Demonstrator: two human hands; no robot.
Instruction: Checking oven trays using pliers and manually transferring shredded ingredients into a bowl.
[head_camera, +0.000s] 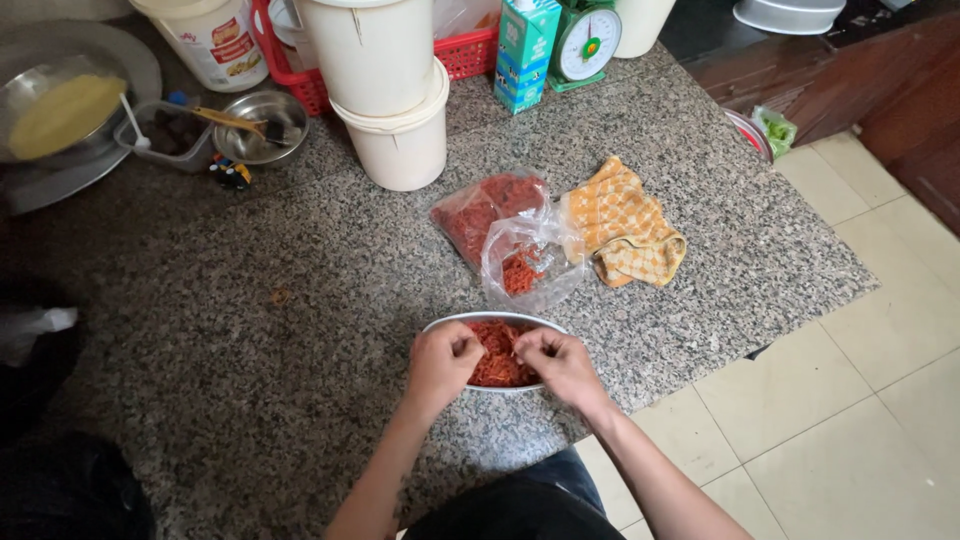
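Both hands work over a shallow metal bowl (440, 324) of shredded red-orange strands (497, 355) that sits near the front edge of the speckled granite bench (300, 330). The left hand (441, 362) is curled narrow, fingers pinched on a clump of the strands at the bowl's left side; the right hand (562, 364) is likewise bunched, fingertips gripping strands at the right side, the two hands close together but apart. Just behind the bowl lies an open clear plastic bag (525, 260) with more of the red shreds, and beside it a folded yellow checked cloth (625, 225). Farther back stand two stacked white buckets (395, 100), a red basket (465, 55) and a green kitchen scale (585, 40).
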